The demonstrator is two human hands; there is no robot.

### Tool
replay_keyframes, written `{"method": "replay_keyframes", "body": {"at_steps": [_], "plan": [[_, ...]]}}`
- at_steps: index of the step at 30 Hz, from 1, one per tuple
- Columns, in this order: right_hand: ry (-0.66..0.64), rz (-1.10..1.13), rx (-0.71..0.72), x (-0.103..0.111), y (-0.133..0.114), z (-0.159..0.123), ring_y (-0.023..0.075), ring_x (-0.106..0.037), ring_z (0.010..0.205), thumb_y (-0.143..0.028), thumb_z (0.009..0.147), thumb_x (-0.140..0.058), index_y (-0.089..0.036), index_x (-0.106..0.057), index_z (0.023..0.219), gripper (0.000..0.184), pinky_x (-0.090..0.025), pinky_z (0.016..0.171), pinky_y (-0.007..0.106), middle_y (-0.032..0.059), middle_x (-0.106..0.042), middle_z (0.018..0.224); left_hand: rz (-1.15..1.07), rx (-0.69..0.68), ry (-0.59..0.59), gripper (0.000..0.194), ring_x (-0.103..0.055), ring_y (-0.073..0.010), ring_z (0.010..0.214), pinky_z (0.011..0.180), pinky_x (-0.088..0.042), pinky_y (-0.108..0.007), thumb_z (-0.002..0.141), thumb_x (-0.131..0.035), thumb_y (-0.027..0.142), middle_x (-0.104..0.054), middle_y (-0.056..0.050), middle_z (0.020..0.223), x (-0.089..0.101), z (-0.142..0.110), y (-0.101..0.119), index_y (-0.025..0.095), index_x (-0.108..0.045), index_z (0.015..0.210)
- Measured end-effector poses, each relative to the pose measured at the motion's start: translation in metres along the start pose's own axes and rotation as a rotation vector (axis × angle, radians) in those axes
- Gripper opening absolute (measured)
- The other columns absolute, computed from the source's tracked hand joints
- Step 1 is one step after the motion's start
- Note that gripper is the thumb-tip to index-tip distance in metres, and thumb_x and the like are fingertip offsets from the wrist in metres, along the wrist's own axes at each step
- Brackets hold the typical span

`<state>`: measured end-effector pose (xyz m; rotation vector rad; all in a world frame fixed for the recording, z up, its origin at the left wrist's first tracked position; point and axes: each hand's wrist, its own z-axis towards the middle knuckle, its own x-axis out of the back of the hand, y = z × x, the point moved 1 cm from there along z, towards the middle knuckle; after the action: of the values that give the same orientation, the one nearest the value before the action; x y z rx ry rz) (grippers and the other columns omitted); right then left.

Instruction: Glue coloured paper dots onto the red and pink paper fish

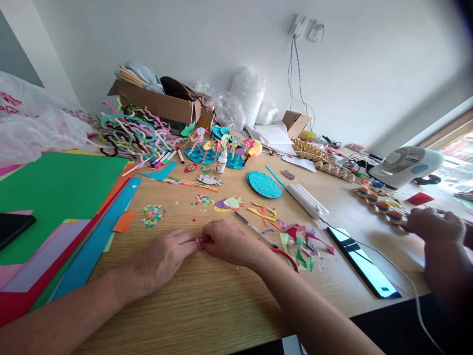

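Observation:
My left hand [164,256] rests on the wooden table with its fingertips pinched on a small colourful paper piece [200,243]. From the right, my right hand [231,241] closes thumb and finger on the same piece, hiding most of it. Beyond my hands lie paper dots [203,199] and a pile of small confetti pieces [153,215]. Purple and light-green paper fish [229,203] lie just past my right hand. Close to that hand are a pen [255,230], red scissor handles [286,257] and paper scraps [306,246].
Coloured paper sheets [66,187] cover the left side. A glue bottle [221,162] stands before decorated blue discs [201,154]. A blue paper disc [263,185], power strip [306,199] and phone [362,261] lie rightward. Another person's hands [438,224] work at the right edge.

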<state>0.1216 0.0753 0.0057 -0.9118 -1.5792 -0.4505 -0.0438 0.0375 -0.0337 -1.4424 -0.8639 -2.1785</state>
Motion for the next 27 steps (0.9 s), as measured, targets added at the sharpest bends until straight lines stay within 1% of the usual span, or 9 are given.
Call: {"method": "replay_keyframes", "body": {"at_steps": [6,10,12,14,17,20,27], "plan": [[0.042,0.058,-0.027,0.001,0.001,-0.001,0.0157,-0.059,0.071,-0.025,0.076,-0.052,-0.018,-0.067,0.080,0.017,-0.032,0.055,0.024,0.0047,-0.069,0.080,-0.001,0.001,0.006,0.037,-0.059,-0.0175,0.082,0.074,-0.051,-0.028,0.091,-0.028,0.007,-0.065,-0.004,0.089,0.003,0.000,0.002,0.017,-0.064,0.096],[0.096,0.120,-0.009,0.001,0.006,-0.005,0.0126,-0.056,0.067,-0.017,0.075,-0.052,-0.017,-0.067,0.077,0.015,-0.033,0.057,0.022,0.0025,-0.068,0.075,-0.004,-0.008,0.014,0.037,-0.060,-0.0186,0.081,0.073,-0.051,-0.030,0.091,-0.029,0.008,-0.065,-0.006,0.089,0.001,-0.001,0.001,0.016,-0.065,0.095],[0.126,0.144,0.052,0.001,0.008,-0.008,0.0116,-0.055,0.067,-0.013,0.075,-0.052,-0.016,-0.068,0.077,0.016,-0.034,0.059,0.021,0.0019,-0.067,0.073,0.002,-0.014,0.028,0.038,-0.060,-0.0187,0.080,0.072,-0.051,-0.030,0.091,-0.028,0.008,-0.065,-0.006,0.088,-0.001,-0.001,0.000,0.016,-0.065,0.094],[0.154,0.166,0.146,0.000,0.009,-0.010,0.0106,-0.054,0.068,-0.011,0.077,-0.052,-0.016,-0.069,0.080,0.018,-0.035,0.061,0.020,0.0019,-0.066,0.074,0.007,-0.023,0.047,0.039,-0.060,-0.0183,0.081,0.073,-0.051,-0.030,0.092,-0.027,0.008,-0.065,-0.005,0.088,-0.002,-0.002,-0.001,0.016,-0.065,0.093],[0.164,0.172,0.240,-0.002,0.008,-0.013,0.0095,-0.053,0.067,-0.012,0.080,-0.052,-0.017,-0.071,0.085,0.020,-0.034,0.060,0.019,0.0022,-0.063,0.076,0.012,-0.025,0.049,0.039,-0.060,-0.0171,0.082,0.073,-0.051,-0.028,0.092,-0.027,0.009,-0.065,-0.005,0.089,-0.004,-0.002,-0.001,0.017,-0.064,0.094],[0.161,0.148,0.235,-0.003,0.007,-0.014,0.0098,-0.053,0.066,-0.013,0.082,-0.052,-0.018,-0.072,0.086,0.021,-0.034,0.058,0.019,0.0027,-0.061,0.075,0.015,-0.022,0.031,0.038,-0.059,-0.0167,0.080,0.072,-0.051,-0.028,0.093,-0.027,0.010,-0.065,-0.004,0.088,-0.003,-0.001,-0.001,0.017,-0.065,0.094],[0.138,0.176,0.222,-0.005,0.006,-0.014,0.0103,-0.054,0.068,-0.011,0.081,-0.053,-0.018,-0.072,0.087,0.021,-0.035,0.061,0.019,0.0023,-0.061,0.078,-0.017,-0.030,0.040,0.039,-0.059,-0.0180,0.078,0.070,-0.051,-0.029,0.094,-0.027,0.012,-0.065,-0.005,0.086,-0.002,0.000,-0.001,0.017,-0.065,0.095]]}}
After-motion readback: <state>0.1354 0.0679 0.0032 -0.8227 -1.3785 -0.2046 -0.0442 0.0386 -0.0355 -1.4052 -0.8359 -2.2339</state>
